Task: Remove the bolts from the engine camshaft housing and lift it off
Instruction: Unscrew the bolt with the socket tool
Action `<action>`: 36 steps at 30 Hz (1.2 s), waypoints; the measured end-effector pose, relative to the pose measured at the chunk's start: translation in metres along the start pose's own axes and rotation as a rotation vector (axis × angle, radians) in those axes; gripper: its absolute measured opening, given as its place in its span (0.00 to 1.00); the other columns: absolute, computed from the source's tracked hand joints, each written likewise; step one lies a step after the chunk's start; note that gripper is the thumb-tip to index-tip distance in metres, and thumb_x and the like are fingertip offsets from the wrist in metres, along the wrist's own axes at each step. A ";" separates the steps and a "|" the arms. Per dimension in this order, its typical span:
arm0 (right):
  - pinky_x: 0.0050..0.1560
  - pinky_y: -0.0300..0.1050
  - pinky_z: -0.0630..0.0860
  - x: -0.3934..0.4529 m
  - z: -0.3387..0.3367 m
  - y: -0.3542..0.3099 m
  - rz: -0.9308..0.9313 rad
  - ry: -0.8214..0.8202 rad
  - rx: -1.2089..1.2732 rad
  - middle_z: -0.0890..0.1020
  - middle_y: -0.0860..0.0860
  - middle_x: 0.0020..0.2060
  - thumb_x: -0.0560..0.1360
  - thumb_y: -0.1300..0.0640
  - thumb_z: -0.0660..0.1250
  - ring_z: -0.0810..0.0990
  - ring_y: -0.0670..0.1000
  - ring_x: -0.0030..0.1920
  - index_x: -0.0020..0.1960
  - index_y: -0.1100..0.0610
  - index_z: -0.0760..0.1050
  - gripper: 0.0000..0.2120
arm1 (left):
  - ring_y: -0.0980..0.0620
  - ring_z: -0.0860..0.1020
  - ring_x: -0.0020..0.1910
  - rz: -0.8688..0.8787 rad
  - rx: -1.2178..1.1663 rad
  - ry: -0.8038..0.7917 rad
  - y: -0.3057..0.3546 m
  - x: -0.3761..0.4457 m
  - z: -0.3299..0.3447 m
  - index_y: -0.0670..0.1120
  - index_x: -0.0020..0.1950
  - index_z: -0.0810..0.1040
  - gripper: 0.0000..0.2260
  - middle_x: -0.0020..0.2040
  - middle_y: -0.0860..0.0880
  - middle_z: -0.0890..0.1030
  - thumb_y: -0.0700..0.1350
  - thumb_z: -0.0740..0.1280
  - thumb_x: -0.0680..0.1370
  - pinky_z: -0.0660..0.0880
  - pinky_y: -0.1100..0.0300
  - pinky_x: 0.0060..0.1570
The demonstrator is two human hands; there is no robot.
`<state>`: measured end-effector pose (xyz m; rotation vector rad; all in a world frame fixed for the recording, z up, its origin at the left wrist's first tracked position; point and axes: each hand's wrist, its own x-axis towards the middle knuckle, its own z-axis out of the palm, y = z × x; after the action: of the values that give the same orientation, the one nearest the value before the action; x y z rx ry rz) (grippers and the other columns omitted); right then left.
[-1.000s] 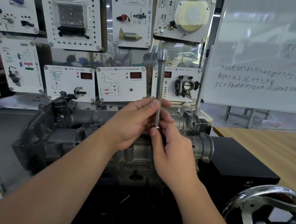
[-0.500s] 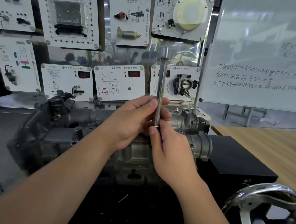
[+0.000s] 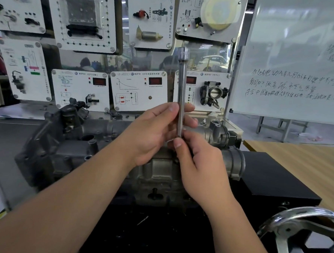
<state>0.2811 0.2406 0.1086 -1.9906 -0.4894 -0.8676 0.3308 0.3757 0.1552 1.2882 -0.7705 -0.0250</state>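
Two hands gripping upright extension bar, engine behind

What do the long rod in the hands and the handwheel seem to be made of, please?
Rod: likely steel, satin grey, with a straight highlight along it. Handwheel: probably chromed or polished metal; its rim mirrors bright reflections.

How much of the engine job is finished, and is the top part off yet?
Not off yet. The grey housing sits on the engine, so lifting it is left. I cannot tell how many bolts are out. In hand: a long metal rod stands upright, the left hand gripping its shaft, the right hand pinching its lower end. It looks like a socket tool for bolts, or a long bolt.
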 end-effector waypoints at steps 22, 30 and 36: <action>0.38 0.45 0.69 -0.005 0.004 -0.004 0.009 -0.015 -0.065 0.74 0.40 0.32 0.83 0.47 0.58 0.75 0.47 0.35 0.65 0.54 0.75 0.17 | 0.50 0.82 0.49 -0.003 0.077 -0.018 0.001 -0.004 0.001 0.57 0.45 0.86 0.12 0.40 0.51 0.85 0.51 0.63 0.79 0.76 0.42 0.62; 0.41 0.47 0.75 -0.004 0.007 -0.002 0.021 0.062 -0.021 0.81 0.44 0.41 0.79 0.47 0.67 0.79 0.47 0.41 0.57 0.54 0.75 0.12 | 0.52 0.82 0.41 0.063 0.010 0.040 -0.001 -0.002 0.000 0.53 0.37 0.84 0.08 0.36 0.50 0.83 0.42 0.70 0.74 0.78 0.54 0.49; 0.32 0.44 0.68 -0.003 0.003 -0.004 -0.001 -0.026 -0.062 0.74 0.44 0.28 0.83 0.51 0.58 0.75 0.47 0.31 0.58 0.53 0.76 0.10 | 0.51 0.83 0.47 -0.035 -0.009 -0.046 0.003 -0.005 0.000 0.54 0.53 0.86 0.13 0.45 0.47 0.86 0.51 0.61 0.80 0.74 0.51 0.50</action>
<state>0.2776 0.2450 0.1073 -2.0601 -0.4834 -0.8684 0.3258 0.3785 0.1551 1.2967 -0.7861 -0.0868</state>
